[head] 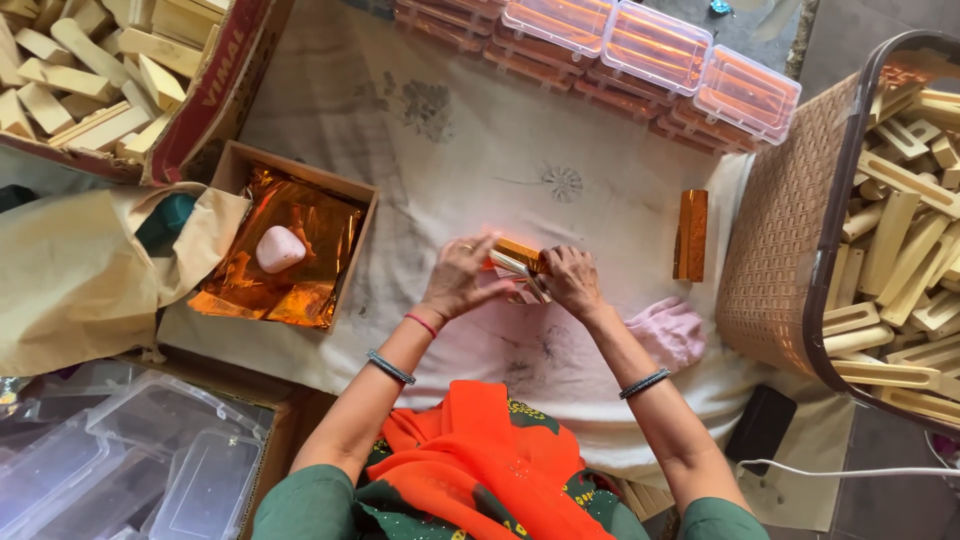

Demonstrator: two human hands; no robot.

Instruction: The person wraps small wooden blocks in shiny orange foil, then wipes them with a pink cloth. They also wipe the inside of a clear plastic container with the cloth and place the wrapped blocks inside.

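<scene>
Hands (515,280) wrap a block (517,258); box (240,165) seemingly holds foil (300,225).

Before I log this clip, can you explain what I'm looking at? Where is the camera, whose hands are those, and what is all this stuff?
The one picture comes from a camera on the person's head, looking down. The left hand and right hand together hold a small block partly wrapped in orange film, over a white cloth. A finished wrapped block stands apart to the right. A small carton holds orange film sheets under a pale stone. Bare wooden blocks fill a woven basket; closed clear boxes lie ahead.
</scene>
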